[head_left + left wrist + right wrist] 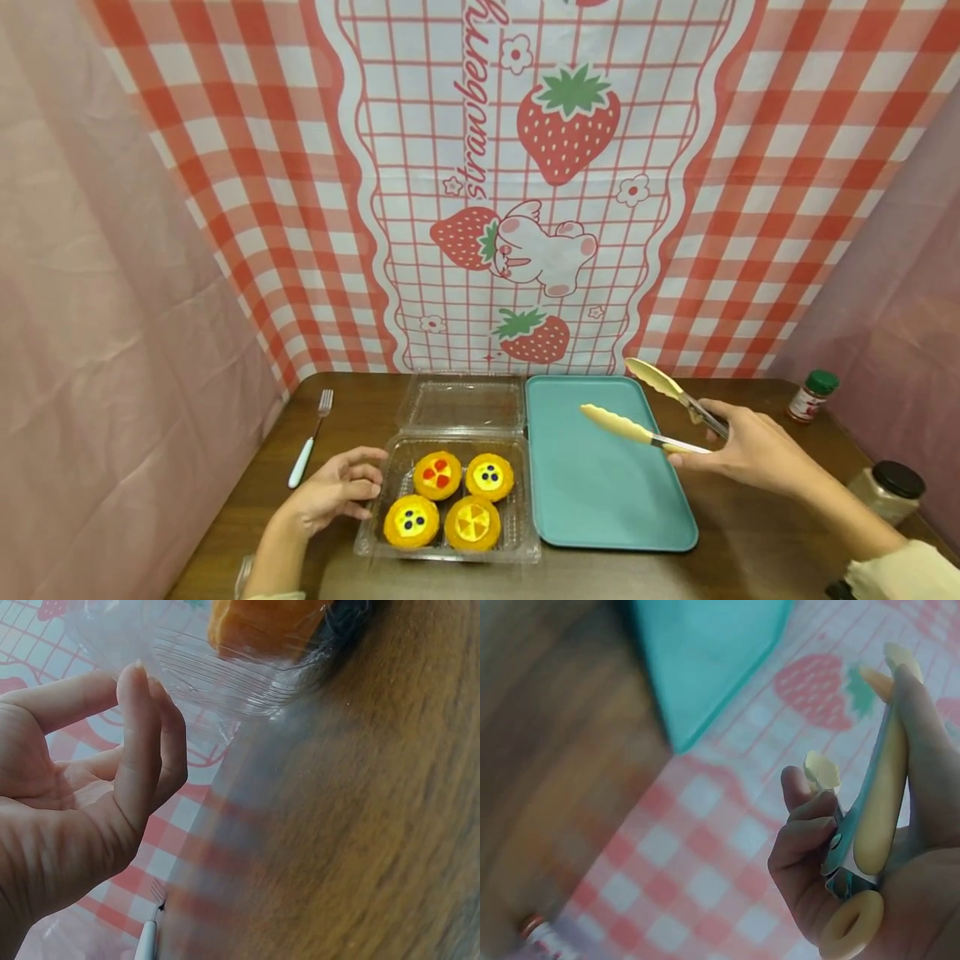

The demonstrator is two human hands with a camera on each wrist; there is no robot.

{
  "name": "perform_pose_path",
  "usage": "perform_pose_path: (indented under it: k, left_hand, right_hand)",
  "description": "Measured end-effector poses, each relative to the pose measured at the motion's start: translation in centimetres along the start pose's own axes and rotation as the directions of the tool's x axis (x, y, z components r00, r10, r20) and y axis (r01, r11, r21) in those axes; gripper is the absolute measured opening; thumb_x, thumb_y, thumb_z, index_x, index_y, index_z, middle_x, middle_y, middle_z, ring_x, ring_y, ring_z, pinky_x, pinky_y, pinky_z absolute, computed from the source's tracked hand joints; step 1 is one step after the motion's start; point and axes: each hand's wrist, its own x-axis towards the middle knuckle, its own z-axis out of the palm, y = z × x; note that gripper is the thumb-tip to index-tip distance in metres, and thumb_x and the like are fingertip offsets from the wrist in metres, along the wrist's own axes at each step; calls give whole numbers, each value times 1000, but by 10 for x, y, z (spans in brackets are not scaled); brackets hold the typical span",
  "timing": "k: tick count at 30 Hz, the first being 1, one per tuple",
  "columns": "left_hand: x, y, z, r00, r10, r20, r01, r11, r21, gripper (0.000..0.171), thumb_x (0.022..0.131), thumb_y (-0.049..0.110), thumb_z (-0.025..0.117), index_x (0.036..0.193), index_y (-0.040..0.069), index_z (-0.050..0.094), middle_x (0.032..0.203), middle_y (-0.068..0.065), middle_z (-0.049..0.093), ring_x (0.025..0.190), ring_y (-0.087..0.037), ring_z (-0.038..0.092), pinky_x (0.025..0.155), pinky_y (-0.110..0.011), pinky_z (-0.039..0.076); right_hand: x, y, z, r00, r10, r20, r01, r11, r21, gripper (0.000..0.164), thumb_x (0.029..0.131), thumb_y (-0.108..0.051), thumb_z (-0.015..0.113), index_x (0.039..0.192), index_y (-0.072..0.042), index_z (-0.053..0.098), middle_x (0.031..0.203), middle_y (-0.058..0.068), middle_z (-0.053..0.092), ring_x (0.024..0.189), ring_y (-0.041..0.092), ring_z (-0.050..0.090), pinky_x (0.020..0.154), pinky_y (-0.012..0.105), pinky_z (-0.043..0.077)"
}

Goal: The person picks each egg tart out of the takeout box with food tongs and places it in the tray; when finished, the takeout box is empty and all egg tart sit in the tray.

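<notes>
My right hand [750,446] grips a pair of tongs [701,408] with cream-coloured tips, spread apart above the right part of a teal tray [600,508]. Nothing lies between the tips. In the right wrist view, the fingers and thumb wrap the tongs [881,802] near their ring end. My left hand [333,492], its fingers loosely bent, is at the left side of a clear plastic container [525,533]; whether the fingertips touch it I cannot tell. Inside sit several toy-like tarts [472,523] with red, dark blue and orange toppings. The container's lid [465,404] lies folded back.
A fork [302,462] with a pale handle lies at the left of the wooden table [255,500]. At the right stand a green-capped jar [813,396] and a black-lidded jar [888,492]. A strawberry-print checked cloth [487,250] hangs behind.
</notes>
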Motion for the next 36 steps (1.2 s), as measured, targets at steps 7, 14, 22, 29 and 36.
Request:
perform_pose_path:
  k: [7,14,22,29,36]
  left_hand:
    - [-1,1,1,1000,-2,-4,2,1000,7,55,90,-3,62,137,-11,35,95,-7,58,74,-12,58,60,-29,59]
    - [0,-1,0,1000,0,3,0,1000,-1,55,90,-4,61,137,-12,34,94,-7,58,73,-11,58,60,-28,58]
    - [2,0,1,1000,-11,-13,11,1000,5,57,89,-4,62,137,-12,33,95,-7,58,74,-11,58,60,-28,58]
    - [4,0,2,1000,-4,-8,4,1000,3,56,89,-5,61,137,-12,33,94,-7,58,76,-13,58,59,-29,58]
    - [3,0,0,1000,-1,-17,1,1000,-3,58,87,-6,60,138,-14,32,92,-7,58,76,-13,58,58,-29,58]
  right_hand:
    - [11,-39,4,995,-94,42,92,995,39,61,68,-60,83,100,-13,63,70,-4,53,55,8,41,45,24,32]
    - [20,-71,10,977,-191,90,185,980,74,81,70,-58,84,121,1,62,75,-4,53,59,7,42,48,23,35]
    - [37,-110,25,929,-321,184,309,946,95,82,68,-62,82,120,-2,63,79,-7,55,59,8,43,50,23,38]
    - [49,-137,41,886,-391,251,390,919,54,93,67,-66,80,130,-2,58,84,-10,58,64,7,48,54,25,43]
    - [62,-160,54,808,-497,316,541,838,-65,100,66,-68,80,139,-4,55,128,15,61,108,30,62,79,47,57]
